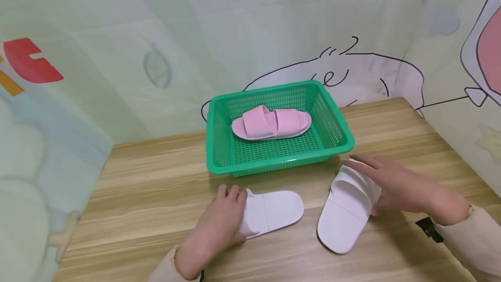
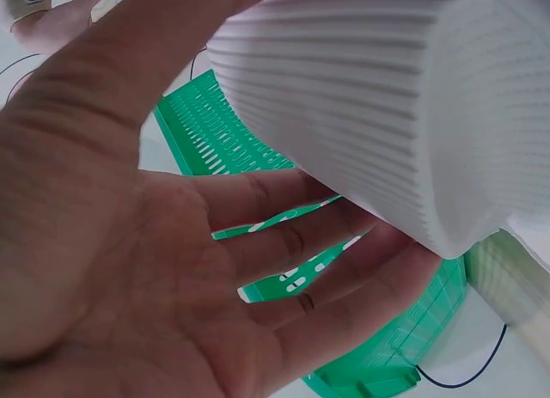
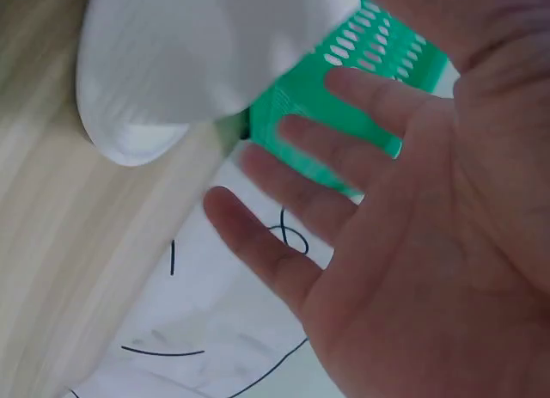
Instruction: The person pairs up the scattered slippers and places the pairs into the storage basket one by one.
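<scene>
Two white slippers lie on the wooden table in the head view. My left hand (image 1: 223,216) spans the ribbed strap of the left slipper (image 1: 278,209), thumb on the near side and fingertips on the far side. In the left wrist view the fingertips touch the edge of that strap (image 2: 344,97). At the right slipper (image 1: 344,219), which is angled, my right hand (image 1: 395,182) reaches over the strap end. Seen from the right wrist, its fingers (image 3: 266,243) are spread and fairly straight, apart from the slipper (image 3: 189,54); its thumb's contact is hidden.
Behind the slippers stands a green basket (image 1: 279,163) with a pair of pink slippers (image 1: 274,123) inside. The wooden table (image 1: 148,186) meets a printed cloth backdrop (image 1: 129,77) at the back and sides.
</scene>
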Demonstrator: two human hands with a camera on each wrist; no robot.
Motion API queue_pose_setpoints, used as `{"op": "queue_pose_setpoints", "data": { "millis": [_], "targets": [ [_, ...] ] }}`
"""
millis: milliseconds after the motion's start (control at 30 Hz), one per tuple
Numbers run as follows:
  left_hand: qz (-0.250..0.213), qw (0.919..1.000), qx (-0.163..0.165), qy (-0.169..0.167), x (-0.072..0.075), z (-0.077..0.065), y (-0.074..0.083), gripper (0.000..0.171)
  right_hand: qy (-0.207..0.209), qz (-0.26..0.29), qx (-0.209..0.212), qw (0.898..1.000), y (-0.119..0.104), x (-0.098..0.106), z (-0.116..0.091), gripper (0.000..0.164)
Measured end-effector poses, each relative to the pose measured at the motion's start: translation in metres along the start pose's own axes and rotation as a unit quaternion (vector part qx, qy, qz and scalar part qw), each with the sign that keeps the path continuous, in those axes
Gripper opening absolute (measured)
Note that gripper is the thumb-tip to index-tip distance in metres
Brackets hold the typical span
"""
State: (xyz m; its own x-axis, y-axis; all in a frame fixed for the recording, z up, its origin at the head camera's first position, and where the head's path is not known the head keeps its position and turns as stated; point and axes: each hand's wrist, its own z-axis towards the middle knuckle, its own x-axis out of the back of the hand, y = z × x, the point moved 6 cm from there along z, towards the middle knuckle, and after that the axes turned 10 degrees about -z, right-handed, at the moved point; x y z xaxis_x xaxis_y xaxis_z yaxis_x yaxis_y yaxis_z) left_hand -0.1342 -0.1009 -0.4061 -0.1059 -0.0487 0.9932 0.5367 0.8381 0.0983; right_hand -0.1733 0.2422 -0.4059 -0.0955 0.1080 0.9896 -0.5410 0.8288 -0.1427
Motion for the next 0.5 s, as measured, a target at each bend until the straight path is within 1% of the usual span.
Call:
{"op": "queue_pose_setpoints", "data": {
  "millis": [67,200,233,333,500],
  "targets": [
    [0.002,1.0000,0.000,0.002,0.000,0.000,0.000,0.098,-0.004,-0.009,0.019,1.000,-0.004,-0.004,0.000,0.116],
    [-0.001,1.0000,0.002,0.004,0.001,-0.001,-0.001,0.098,0.001,-0.009,0.028,1.000,-0.010,-0.012,0.001,0.103],
    [-0.002,1.0000,0.002,0.005,0.001,-0.001,-0.001,0.098,0.006,-0.011,0.029,1.000,-0.011,-0.013,0.002,0.101],
    [0.002,1.0000,0.000,0.009,0.000,-0.001,-0.002,0.097,0.014,-0.015,0.019,1.000,-0.012,-0.016,0.002,0.103],
    [0.012,0.9998,-0.009,0.016,-0.001,-0.001,0.000,0.096,0.020,-0.028,0.012,0.999,-0.014,-0.017,0.001,0.101]
  ]
}}
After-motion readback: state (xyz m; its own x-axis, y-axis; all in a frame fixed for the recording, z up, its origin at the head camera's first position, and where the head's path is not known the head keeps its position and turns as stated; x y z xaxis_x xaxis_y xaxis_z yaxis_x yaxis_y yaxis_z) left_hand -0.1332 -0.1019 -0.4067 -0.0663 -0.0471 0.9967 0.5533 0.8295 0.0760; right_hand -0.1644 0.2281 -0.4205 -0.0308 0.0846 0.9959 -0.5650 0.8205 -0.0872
